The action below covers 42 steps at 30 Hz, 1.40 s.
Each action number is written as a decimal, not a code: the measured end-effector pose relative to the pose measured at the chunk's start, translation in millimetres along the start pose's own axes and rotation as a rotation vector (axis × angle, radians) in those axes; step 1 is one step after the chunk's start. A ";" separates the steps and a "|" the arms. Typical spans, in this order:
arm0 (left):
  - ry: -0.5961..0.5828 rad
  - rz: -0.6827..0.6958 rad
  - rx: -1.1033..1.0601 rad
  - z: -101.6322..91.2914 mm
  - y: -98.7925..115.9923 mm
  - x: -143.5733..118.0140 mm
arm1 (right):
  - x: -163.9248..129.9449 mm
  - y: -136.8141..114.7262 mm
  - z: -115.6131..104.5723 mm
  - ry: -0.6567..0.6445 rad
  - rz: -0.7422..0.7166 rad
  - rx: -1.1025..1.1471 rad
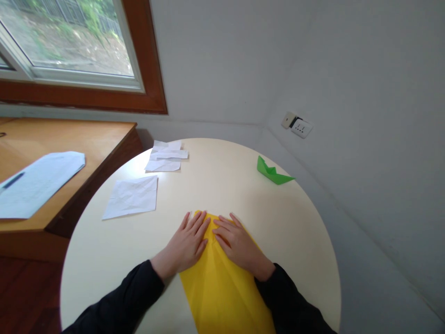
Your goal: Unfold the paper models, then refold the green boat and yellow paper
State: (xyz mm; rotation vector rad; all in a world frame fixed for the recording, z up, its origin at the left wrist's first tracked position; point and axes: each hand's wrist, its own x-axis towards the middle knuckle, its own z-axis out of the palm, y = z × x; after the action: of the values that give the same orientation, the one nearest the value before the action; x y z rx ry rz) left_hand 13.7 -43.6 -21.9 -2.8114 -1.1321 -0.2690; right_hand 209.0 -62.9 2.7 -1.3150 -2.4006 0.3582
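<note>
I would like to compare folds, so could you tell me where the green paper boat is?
The green paper boat sits at the table's far right edge, beyond the right hand, below the wall socket.

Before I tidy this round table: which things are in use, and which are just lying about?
In use: sheet of yellow paper, pressed flat by left hand and right hand.
Lying about: folded green paper boat, creased white paper sheet, small white paper pile.

Bare table (215, 185) between white sheets (132, 197) and green paper boat (273, 171)
</note>
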 end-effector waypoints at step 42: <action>0.008 -0.023 -0.007 5.4 -4.0 1.2 | -5.7 2.2 -17.0 -0.128 0.205 -0.146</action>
State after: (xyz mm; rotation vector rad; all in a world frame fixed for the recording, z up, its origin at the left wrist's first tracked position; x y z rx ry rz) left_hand 12.5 -39.1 -26.9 -2.8030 -1.1647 -0.2861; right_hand 220.9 -65.9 15.9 -1.6574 -2.4403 0.3379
